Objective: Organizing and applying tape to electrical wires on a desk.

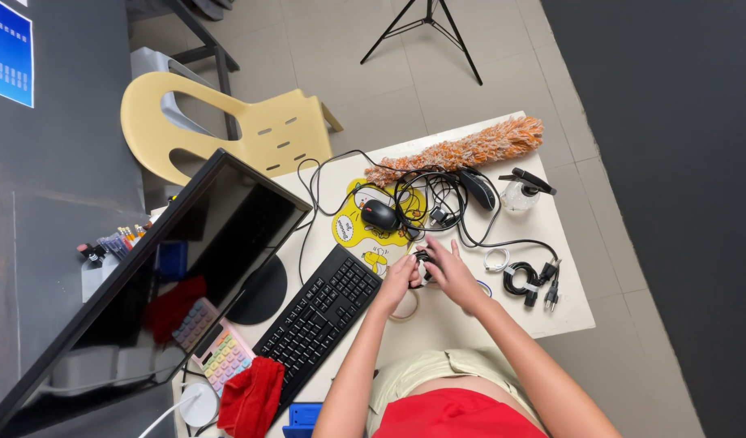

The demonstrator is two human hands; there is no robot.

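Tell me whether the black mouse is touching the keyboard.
Apart. The head view shows the black mouse on the yellow mouse pad, with bare pad and white table plainly between it and the keyboard.

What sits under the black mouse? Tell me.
The black mouse rests on a yellow mouse pad with cartoon print, lying on the white table. The print beneath the mouse and the tangled black cables is covered.

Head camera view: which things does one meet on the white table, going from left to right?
Monitor → pastel calculator → black keyboard → black mouse → left hand → right hand → coiled white cable → bundled black power cord.
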